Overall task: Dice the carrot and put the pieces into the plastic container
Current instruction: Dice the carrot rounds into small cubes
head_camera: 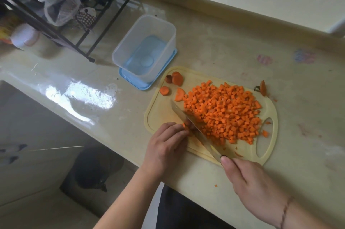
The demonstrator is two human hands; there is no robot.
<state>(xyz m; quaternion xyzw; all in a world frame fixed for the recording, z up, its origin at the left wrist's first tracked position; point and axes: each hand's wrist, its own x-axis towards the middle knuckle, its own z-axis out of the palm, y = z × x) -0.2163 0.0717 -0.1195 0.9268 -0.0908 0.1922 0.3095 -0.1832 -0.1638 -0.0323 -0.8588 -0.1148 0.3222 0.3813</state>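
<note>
I was at the last cuts: my left hand [166, 144] pinched the small carrot rest [184, 126] on the cutting board [158, 115], my right hand [248, 178] gripped the knife [194, 129]. The diced pile [225, 115] lay beside; the plastic container [145, 49] stood empty behind the board. Next, I judged, came scooping.

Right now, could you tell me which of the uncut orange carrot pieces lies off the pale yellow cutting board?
The carrot end piece with the stem, beyond the board's far right edge; the other slices lie on its far left corner.

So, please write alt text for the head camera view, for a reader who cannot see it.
A person's right hand holds a knife, the left hand pinning a last carrot bit beside a diced carrot pile on a cutting board. An empty plastic container stands behind.
</note>
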